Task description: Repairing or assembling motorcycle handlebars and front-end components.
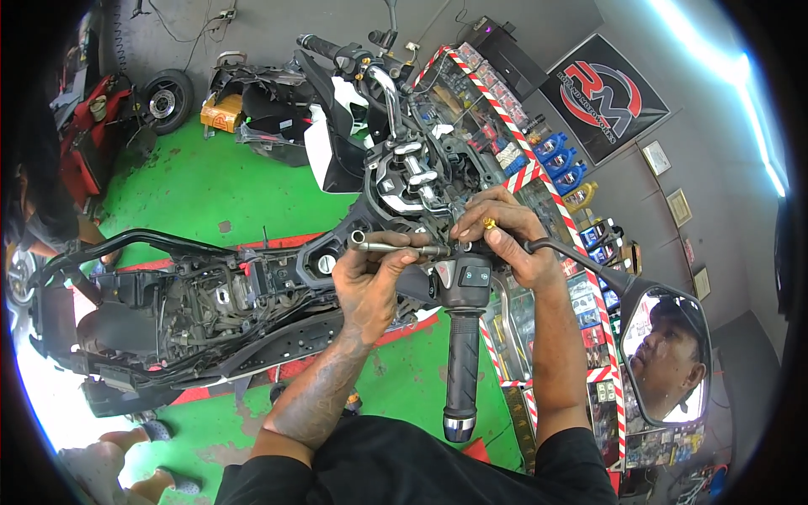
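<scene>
Working at: the right end of a stripped scooter's black handlebar (438, 252), where both hands meet just above the black rubber throttle grip (461, 370).
Left hand: the left hand (370, 282) is closed around a slim steel socket driver (396, 247), held level with its tip aimed right at the black switch housing (465, 273).
Right hand: the right hand (505, 231) is curled over the top of the housing, fingertips pinched at the clamp; what they pinch is too small to tell. A yellow ring shows on one finger.
Tool and grip: the driver's tip lies touching or just beside the housing's upper left corner, between the two hands, directly above the throttle grip.
Done, by my reading: the body panels are already off, with the black frame and wiring (210, 303) bare along the scooter's left side, and the steering head uncovered.
Left, by my reading: the switch housing and throttle grip remain on the bar, and the round-edged mirror (665, 353) is still on its stalk at the right.
Floor: green painted concrete (194, 185) with a loose wheel (164, 101) near its far left corner.
</scene>
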{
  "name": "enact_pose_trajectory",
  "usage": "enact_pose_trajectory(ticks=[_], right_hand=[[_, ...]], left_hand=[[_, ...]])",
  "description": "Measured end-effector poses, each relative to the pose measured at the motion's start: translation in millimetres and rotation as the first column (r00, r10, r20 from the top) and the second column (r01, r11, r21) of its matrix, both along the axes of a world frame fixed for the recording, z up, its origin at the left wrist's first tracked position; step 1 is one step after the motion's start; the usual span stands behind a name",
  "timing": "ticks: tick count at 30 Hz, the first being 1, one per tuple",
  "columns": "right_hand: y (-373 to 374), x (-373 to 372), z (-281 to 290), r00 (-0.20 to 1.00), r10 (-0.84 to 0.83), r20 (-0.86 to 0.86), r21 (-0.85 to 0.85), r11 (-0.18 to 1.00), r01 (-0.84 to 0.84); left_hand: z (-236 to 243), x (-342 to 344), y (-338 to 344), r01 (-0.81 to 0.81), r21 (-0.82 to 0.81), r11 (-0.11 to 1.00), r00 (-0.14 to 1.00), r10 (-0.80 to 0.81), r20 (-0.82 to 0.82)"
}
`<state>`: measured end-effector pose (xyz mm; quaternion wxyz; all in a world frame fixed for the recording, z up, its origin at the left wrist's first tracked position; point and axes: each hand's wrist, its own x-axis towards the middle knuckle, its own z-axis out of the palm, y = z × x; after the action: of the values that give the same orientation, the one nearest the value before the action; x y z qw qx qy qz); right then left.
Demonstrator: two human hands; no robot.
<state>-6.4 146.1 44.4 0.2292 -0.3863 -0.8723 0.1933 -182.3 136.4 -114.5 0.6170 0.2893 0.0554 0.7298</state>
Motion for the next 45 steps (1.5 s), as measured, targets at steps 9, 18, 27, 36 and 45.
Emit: enact_pose_trajectory(ticks=[9, 18, 27, 36, 45], right_hand=[[-1, 0, 2, 0.999, -0.016, 0.040, 0.014, 1.000, 0.015], [1, -3, 2, 1.000, 0.009, 0.025, 0.020, 1.000, -0.010], [0, 2, 1, 1.000, 0.001, 0.007, 0.010, 1.000, -0.001], [2, 2, 1, 1.000, 0.020, 0.003, 0.021, 1.000, -0.020], [3, 4, 3, 1.000, 0.017, 0.018, -0.005, 1.000, -0.017]], left_hand=[[5, -8, 5, 0.104, 0.184, 0.977, 0.994, -0.097, -0.047], [-2, 8, -1, -0.036, -0.038, 0.999, 0.999, 0.035, -0.030], [12, -2, -5, 0.048, 0.114, 0.992, 0.997, -0.040, -0.070], [1, 4, -2, -0.035, 0.005, 0.999, 0.992, 0.035, -0.124], [8, -3, -4, -0.039, 0.175, 0.984, 0.995, 0.055, -0.089]])
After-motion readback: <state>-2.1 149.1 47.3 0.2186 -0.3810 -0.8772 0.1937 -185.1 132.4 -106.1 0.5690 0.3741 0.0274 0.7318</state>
